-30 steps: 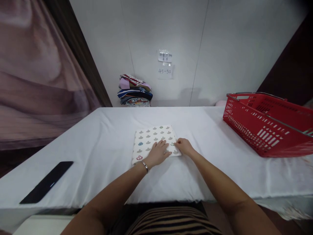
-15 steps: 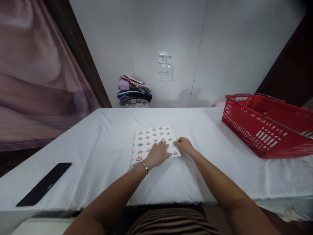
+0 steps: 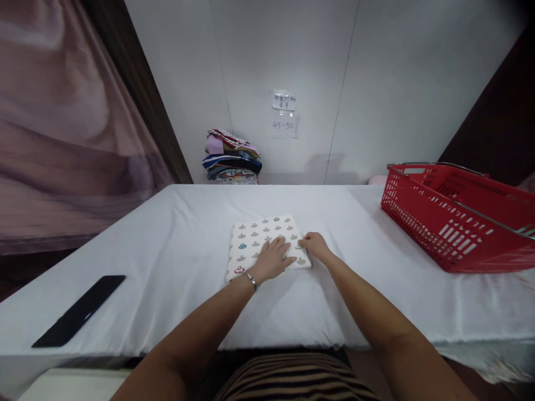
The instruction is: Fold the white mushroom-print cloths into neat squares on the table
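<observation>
A folded white cloth point(image 3: 254, 236) lies on the white-covered table in front of me, printed with grey mushroom-like shapes and a few coloured ones. My left hand point(image 3: 272, 260) rests flat on its lower middle, fingers spread, a silver bracelet at the wrist. At the cloth's right edge, the thumb and fingers of my right hand point(image 3: 315, 245) are closed in a pinch on the fabric. Whether the cloth is a garment cannot be told from its folded shape.
A red plastic basket point(image 3: 438, 223) with metal handles stands at the right. Against the back wall is a stack of folded clothes point(image 3: 232, 159). A flat black object point(image 3: 79, 312) lies at the left front of the table point(image 3: 175, 250). Paper labels point(image 3: 284, 125) hang on the wall.
The whole view has shifted slightly. Both hands keep nearly the same places on the cloth, the left pressed flat and the right pinching the edge.
</observation>
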Tool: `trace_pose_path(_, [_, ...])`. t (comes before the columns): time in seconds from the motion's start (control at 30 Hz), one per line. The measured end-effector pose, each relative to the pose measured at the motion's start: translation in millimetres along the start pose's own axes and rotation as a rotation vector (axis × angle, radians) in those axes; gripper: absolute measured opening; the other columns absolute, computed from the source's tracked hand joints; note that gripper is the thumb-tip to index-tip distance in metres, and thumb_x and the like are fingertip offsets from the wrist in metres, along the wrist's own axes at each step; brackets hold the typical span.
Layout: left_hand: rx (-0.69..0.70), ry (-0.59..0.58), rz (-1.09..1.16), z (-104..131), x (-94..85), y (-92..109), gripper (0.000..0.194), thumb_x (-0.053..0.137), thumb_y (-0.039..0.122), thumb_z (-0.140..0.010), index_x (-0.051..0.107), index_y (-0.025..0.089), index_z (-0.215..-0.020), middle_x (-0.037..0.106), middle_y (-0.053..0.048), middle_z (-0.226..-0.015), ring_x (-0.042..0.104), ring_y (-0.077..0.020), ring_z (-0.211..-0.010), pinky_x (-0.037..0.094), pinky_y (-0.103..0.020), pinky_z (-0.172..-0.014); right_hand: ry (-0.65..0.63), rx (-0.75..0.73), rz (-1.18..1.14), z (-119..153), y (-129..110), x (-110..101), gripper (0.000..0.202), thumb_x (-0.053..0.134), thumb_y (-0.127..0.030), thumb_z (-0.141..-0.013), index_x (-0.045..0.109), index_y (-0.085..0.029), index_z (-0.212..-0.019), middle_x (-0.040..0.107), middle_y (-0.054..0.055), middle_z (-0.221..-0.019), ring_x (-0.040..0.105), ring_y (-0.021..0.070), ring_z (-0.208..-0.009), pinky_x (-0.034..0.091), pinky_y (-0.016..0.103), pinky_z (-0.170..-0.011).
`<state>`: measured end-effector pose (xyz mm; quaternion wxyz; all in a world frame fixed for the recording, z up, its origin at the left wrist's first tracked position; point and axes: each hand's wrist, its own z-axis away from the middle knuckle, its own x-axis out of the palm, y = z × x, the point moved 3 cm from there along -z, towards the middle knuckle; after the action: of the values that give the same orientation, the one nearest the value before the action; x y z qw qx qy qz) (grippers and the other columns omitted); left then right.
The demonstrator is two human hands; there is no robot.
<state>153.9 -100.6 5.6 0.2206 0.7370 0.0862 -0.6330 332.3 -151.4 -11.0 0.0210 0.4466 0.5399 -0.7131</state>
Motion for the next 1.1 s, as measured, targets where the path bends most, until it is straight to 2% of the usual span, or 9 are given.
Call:
trace_pose_path(0.1, [0.006,-0.003,-0.007,0,2.8,0,0.049,0.041,0.050,-0.092,0.048,0.020,-0.130,0.039,-0.013,-0.146,0.030,-0.0277,-0.137,0.024,-0.052,-0.109,-0.005,0.004,-0.001,0,4,2,0.013,0.064,-0.028,-0.067,0.061,-0.017,-0.061,0.064,0.000,-0.062,0.056,0.0126,-0.059,0.035,0.022,-0.053])
trace_pose_path(0.27, [0.024,0.075,-0.022,0,4.2,0,0.052,0.042,0.051,-0.092,0.046,0.019,-0.133,0.038,-0.013,-0.147,0.029,-0.0278,-0.138,0.023,-0.053,-0.110,0.035,-0.003,0.002,-3,6,2,0.018,0.059,-0.034,-0.073,0.065,-0.018,-0.067,0.066,0.002,-0.068,0.057,0.0130,-0.064,0.037,0.022,-0.056])
trace_pose_path(0.43, [0.043,0.021,-0.049,0,10.9,-1,0.052,0.038,0.052,-0.093,0.047,0.020,-0.132,0.041,-0.012,-0.145,0.032,-0.0291,-0.136,0.025,-0.054,-0.108,-0.024,0.018,0.053,-6,11,6,0.016,0.061,-0.031,-0.071,0.065,-0.016,-0.065,0.067,0.003,-0.067,0.057,0.0139,-0.062,0.036,0.023,-0.055])
trace_pose_path(0.57, [0.058,0.039,-0.057,1,13.2,-1,0.052,0.037,0.052,-0.093,0.047,0.020,-0.132,0.041,-0.012,-0.145,0.032,-0.0280,-0.136,0.024,-0.053,-0.109,-0.060,0.001,0.110,-11,9,5,0.016,0.063,-0.031,-0.071,0.067,-0.016,-0.066,0.068,0.004,-0.070,0.058,0.0151,-0.066,0.035,0.023,-0.056])
trace_pose_path(0.67, [0.051,0.054,-0.045,1,12.9,-1,0.052,0.036,0.053,-0.093,0.048,0.020,-0.131,0.043,-0.012,-0.144,0.033,-0.0286,-0.135,0.024,-0.054,-0.109,-0.074,-0.015,0.143,-18,2,4,0.021,0.065,-0.037,-0.071,0.068,-0.016,-0.066,0.068,0.005,-0.070,0.059,0.0158,-0.066,0.035,0.024,-0.056])
trace_pose_path(0.83, [0.034,0.063,-0.008,2,9.3,0,0.051,0.037,0.052,-0.093,0.048,0.021,-0.131,0.040,-0.012,-0.146,0.030,-0.0284,-0.137,0.024,-0.053,-0.109,-0.026,-0.032,0.154,-24,-9,3,0.020,0.061,-0.036,-0.076,0.066,-0.018,-0.069,0.068,0.003,-0.073,0.058,0.0145,-0.068,0.035,0.023,-0.058])
trace_pose_path(1.1, [0.072,0.067,0.017,6,9.9,1,0.049,0.038,0.051,-0.093,0.047,0.021,-0.131,0.043,-0.010,-0.143,0.033,-0.0264,-0.136,0.025,-0.051,-0.109,0.001,-0.012,0.174,-15,1,7,0.015,0.058,-0.031,-0.077,0.062,-0.019,-0.068,0.066,0.001,-0.070,0.055,0.0136,-0.065,0.031,0.023,-0.055])
